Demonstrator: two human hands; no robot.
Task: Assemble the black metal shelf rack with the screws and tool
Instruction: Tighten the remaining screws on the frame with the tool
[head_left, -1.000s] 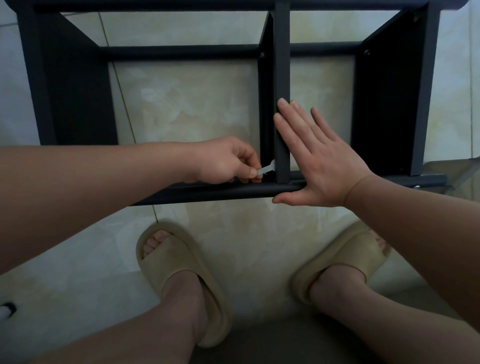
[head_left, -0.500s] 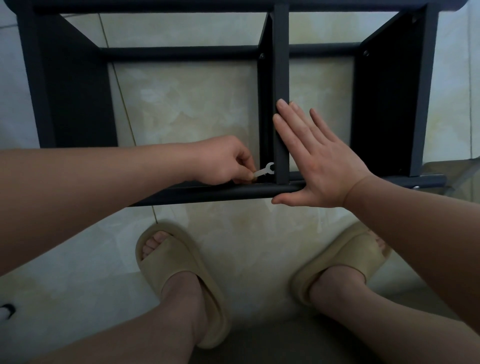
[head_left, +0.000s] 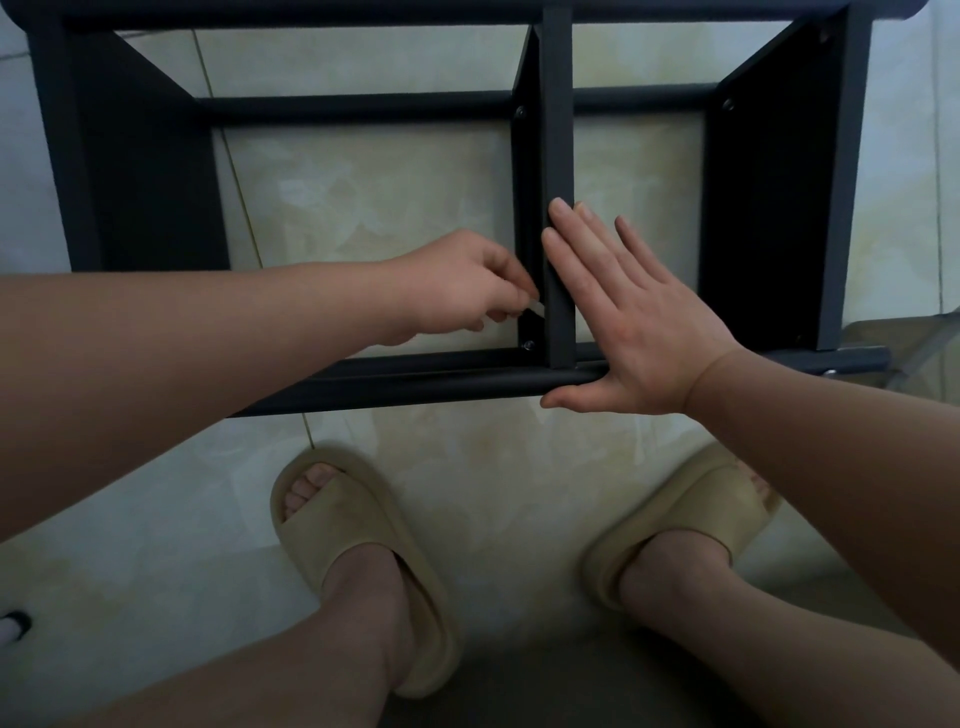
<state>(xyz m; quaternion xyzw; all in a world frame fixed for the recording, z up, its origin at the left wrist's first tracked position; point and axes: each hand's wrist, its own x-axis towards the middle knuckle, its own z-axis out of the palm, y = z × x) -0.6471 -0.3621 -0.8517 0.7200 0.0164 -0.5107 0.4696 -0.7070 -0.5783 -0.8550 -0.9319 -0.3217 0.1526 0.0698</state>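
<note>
The black metal shelf rack (head_left: 415, 376) lies on its side on the tiled floor, with dark panels at left and right and a middle upright. My left hand (head_left: 462, 288) pinches a small flat silver wrench (head_left: 535, 306) just left of that upright, a little above a screw (head_left: 529, 344) at the joint with the near rail. Most of the wrench is hidden by my fingers. My right hand (head_left: 631, 322) lies flat with straight fingers against the right side of the upright, thumb along the near rail.
My two feet in beige slippers (head_left: 358, 561) stand on the pale floor tiles just in front of the rack. A clear plastic sheet (head_left: 914, 353) lies at the right edge. More screws (head_left: 519, 111) show at the far rail.
My left hand has lifted the wrench up off the screw by the near rail, so the screw head now shows. My right hand has stayed flat on the upright.
</note>
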